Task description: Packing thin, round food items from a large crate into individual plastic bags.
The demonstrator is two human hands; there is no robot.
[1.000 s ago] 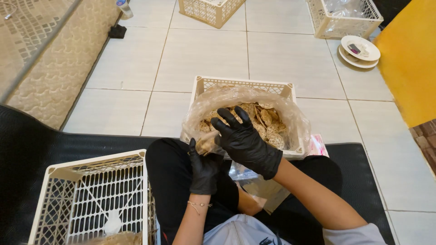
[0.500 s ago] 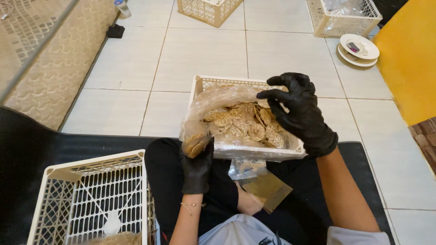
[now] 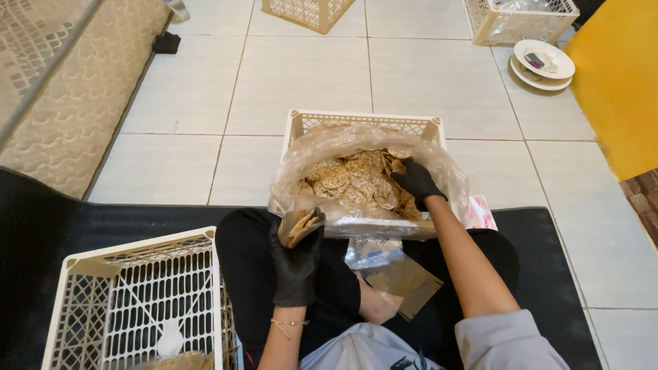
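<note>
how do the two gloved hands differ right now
The left hand is held near the lap, gripping a small stack of crackers. The right hand is stretched forward into the plastic-lined crate, down among the loose crackers. Both wear black gloves.

Right hand (image 3: 415, 179) fingertips buried among crackers (image 3: 356, 181), grip not readable. Left hand (image 3: 296, 264) palm side hidden; stack of crackers (image 3: 300, 225) in it, count unclear. Lower wall of middle crate (image 3: 305, 123) hidden behind plastic liner (image 3: 301, 161). Near crate (image 3: 130, 294) cut by bottom edge, contents at bottom blurred. Two far crates (image 3: 308, 12) (image 3: 510, 24) cut by top edge. Small dark item on plates (image 3: 541, 62) too small to identify. Clear pouch (image 3: 373, 252) partly under crate rim.
</note>
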